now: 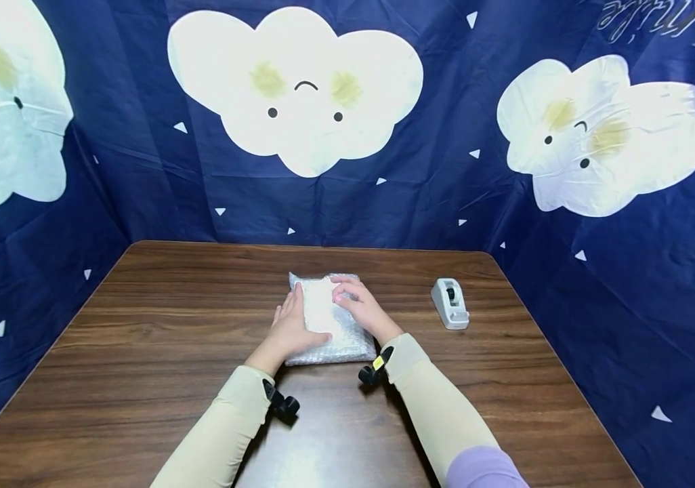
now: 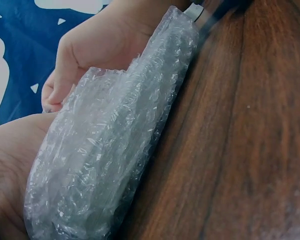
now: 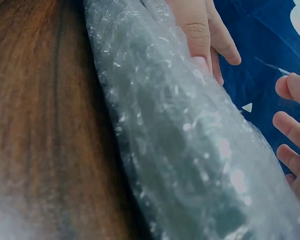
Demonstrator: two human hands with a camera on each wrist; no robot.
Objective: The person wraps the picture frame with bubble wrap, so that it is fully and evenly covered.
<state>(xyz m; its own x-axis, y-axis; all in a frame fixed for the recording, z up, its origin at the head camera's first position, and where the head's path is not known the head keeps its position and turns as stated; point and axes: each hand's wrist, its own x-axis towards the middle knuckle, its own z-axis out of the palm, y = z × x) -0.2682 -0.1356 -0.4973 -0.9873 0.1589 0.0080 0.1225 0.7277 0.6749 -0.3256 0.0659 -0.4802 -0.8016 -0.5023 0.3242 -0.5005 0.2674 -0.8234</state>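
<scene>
A flat package in bubble wrap [image 1: 335, 322] lies on the wooden table between both hands. My left hand [image 1: 291, 329] rests along its left side, fingers straight and thumb stretched over the top. Over the upper right part of the package, my right hand [image 1: 362, 309] has its fingers bent. A thin clear strip [image 3: 273, 65], looking like tape, sticks out from its fingertips in the right wrist view. The left wrist view shows the bubble wrap's near edge [image 2: 115, 150] standing thick above the tabletop, with the right hand [image 2: 97, 52] behind it.
A white tape dispenser [image 1: 450, 303] stands on the table [image 1: 171, 339] to the right of the package. Dark blue curtains [image 1: 445, 203] with white clouds hang behind the table and on both sides. Small black cameras are strapped to both wrists.
</scene>
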